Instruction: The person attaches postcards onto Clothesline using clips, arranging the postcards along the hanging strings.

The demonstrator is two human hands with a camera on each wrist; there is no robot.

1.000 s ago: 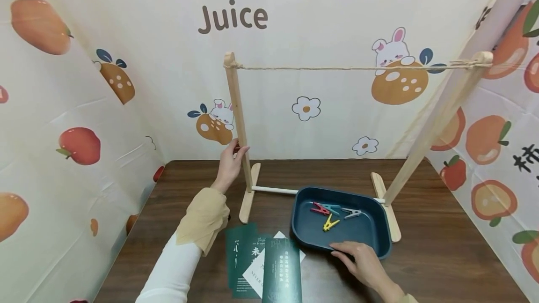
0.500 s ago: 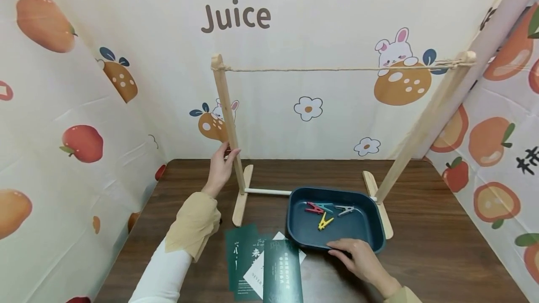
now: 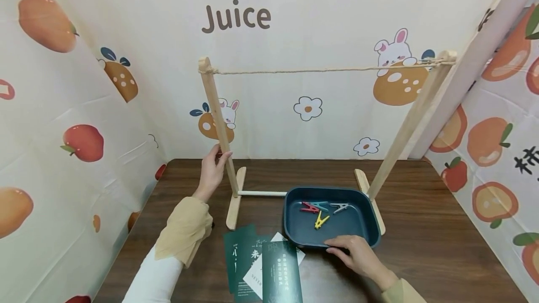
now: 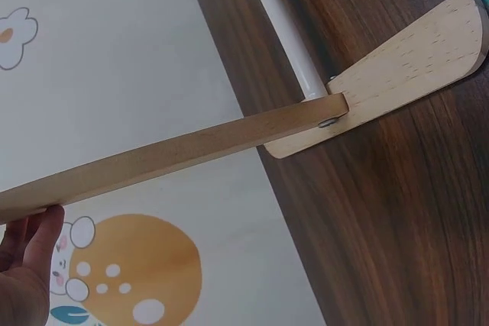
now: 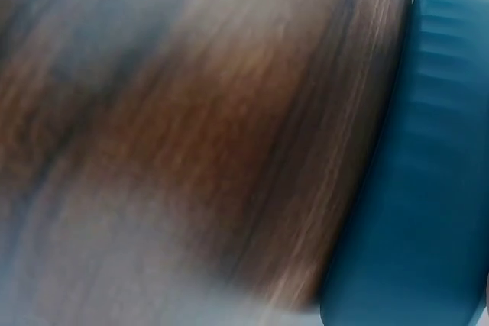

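Note:
My left hand (image 3: 212,169) holds the left post (image 3: 216,111) of a wooden drying rack low down, thumb in front and fingers partly hidden behind it. In the left wrist view the hand (image 4: 29,269) shows at the lower left against the post (image 4: 176,150). A twine line (image 3: 294,71) runs between the tops of the posts. My right hand (image 3: 358,256) grips the near rim of a dark blue tray (image 3: 290,232). Inside it lie a red clothespin (image 3: 310,207), a teal one, a grey one and a yellow clothespin (image 3: 321,219). In the right wrist view only the tray's outer wall (image 5: 412,181) shows clearly.
Several overlapping green and white cards (image 3: 281,270) lie at the front, left of the tray. A white bar (image 3: 267,194) joins the rack's wooden feet (image 3: 235,204) behind the tray. Printed cloth (image 3: 269,120) hangs behind and at both sides of the brown table (image 3: 429,232).
The rack has shifted left across the table with my left hand on its post. The tray has slid a little left with my right hand. The clothespins stay inside it.

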